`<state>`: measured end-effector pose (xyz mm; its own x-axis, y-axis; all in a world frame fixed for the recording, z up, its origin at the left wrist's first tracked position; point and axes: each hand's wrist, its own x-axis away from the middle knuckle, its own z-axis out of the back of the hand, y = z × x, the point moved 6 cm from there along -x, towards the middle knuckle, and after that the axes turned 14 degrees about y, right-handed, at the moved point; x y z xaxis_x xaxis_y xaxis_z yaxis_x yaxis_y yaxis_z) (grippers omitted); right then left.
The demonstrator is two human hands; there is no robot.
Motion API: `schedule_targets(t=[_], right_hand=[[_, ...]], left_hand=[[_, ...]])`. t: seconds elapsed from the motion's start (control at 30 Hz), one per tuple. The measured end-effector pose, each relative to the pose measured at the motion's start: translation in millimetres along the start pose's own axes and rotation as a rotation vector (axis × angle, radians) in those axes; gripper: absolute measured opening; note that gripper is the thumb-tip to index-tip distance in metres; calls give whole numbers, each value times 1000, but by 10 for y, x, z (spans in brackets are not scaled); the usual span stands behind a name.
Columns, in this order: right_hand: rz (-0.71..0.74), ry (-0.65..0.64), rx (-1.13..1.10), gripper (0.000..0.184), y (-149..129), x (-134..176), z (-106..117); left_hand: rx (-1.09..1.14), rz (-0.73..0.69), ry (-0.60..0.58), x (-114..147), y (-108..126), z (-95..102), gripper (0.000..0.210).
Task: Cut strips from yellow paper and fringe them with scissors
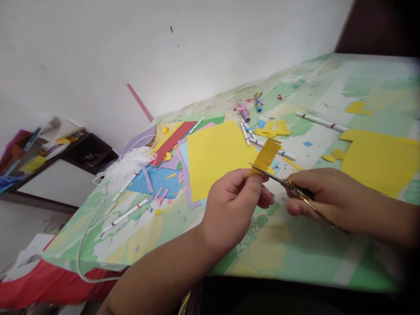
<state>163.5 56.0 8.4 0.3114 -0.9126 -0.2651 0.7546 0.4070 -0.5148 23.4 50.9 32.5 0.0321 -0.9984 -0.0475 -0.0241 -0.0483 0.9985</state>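
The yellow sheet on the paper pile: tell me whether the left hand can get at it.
Probably yes: the yellow sheet lies just beyond the left hand, its broad middle uncovered. But that hand is pinching the fringed strip, so it likely must let go first.

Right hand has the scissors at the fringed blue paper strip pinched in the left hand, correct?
Not quite: the head view shows the fringed paper strip is yellow, not blue. The right hand does have the scissors at it, and the left hand pinches it.
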Motion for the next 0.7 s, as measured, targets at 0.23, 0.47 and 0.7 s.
schedule_targets(t=[0.23, 0.47, 0.7], right_hand=[[14, 26, 27, 61, -12, 15, 23], [5, 8, 45, 59, -31, 6, 36], [10, 33, 60, 50, -18, 7, 47]], left_hand=[[78, 78, -13, 17, -10, -12, 17], [65, 57, -10, 22, 3, -6, 18], [117, 24, 1, 26, -8, 13, 17]])
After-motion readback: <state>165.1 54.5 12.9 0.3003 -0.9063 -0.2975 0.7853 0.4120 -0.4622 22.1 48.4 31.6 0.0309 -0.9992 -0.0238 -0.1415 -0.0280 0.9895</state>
